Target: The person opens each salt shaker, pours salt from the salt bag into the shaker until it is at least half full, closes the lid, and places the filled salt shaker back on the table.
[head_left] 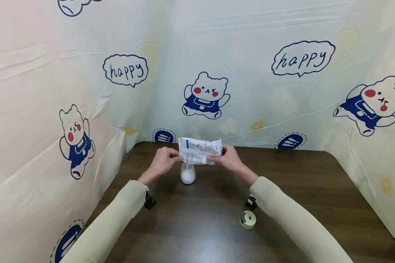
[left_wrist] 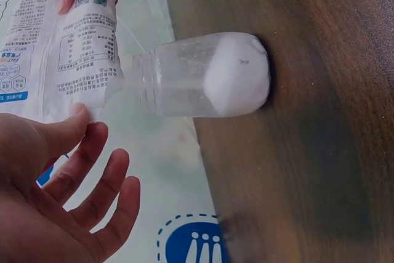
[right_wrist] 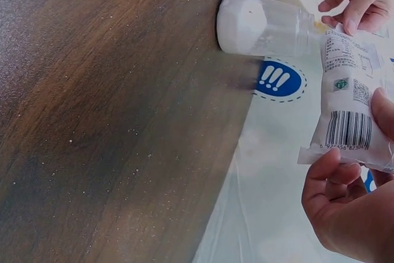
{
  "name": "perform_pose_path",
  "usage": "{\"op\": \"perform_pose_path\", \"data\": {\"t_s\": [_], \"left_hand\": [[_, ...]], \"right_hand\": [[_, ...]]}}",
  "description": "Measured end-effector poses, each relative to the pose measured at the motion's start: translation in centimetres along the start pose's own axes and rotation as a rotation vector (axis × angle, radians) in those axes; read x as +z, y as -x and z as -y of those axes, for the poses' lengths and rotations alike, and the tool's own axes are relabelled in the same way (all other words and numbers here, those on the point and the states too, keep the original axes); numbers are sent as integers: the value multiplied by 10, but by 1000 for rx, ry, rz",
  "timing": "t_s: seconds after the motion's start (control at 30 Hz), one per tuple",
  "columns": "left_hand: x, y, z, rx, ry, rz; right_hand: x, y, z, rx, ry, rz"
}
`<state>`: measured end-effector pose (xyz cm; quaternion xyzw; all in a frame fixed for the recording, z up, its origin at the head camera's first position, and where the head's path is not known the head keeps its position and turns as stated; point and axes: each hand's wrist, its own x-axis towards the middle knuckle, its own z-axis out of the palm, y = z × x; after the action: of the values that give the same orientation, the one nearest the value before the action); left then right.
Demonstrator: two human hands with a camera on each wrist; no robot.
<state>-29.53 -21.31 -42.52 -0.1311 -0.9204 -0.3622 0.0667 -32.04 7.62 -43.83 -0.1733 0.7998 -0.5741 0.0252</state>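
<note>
A printed white plastic packet [head_left: 200, 150] is held sideways above a clear glass jar [head_left: 188, 174]. White powder [left_wrist: 237, 78] fills the jar's lower part. In the left wrist view the packet's corner is at the jar's mouth, where a whitish haze shows. My left hand [head_left: 164, 160] pinches that corner between thumb and forefinger, its other fingers loosely bent. At the packet's far end, my right hand [head_left: 231, 159] grips it, thumb on the near face. A barcode [right_wrist: 349, 129] shows near that end in the right wrist view. The jar stands upright on the table, touched by neither hand.
A small round pale green object [head_left: 248, 220] with a dark patch, perhaps a lid, lies on the brown wooden table [head_left: 197, 226] near the right forearm. White specks dot the wood in the right wrist view. A cartoon-printed curtain [head_left: 250, 106] hangs behind and at both sides.
</note>
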Motion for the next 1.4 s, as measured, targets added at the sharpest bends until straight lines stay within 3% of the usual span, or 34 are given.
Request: {"op": "perform_pose_path", "data": {"t_s": [1.4], "left_hand": [[3, 1, 1, -14, 7, 18]], "right_hand": [[0, 1, -1, 7, -55, 4]]}}
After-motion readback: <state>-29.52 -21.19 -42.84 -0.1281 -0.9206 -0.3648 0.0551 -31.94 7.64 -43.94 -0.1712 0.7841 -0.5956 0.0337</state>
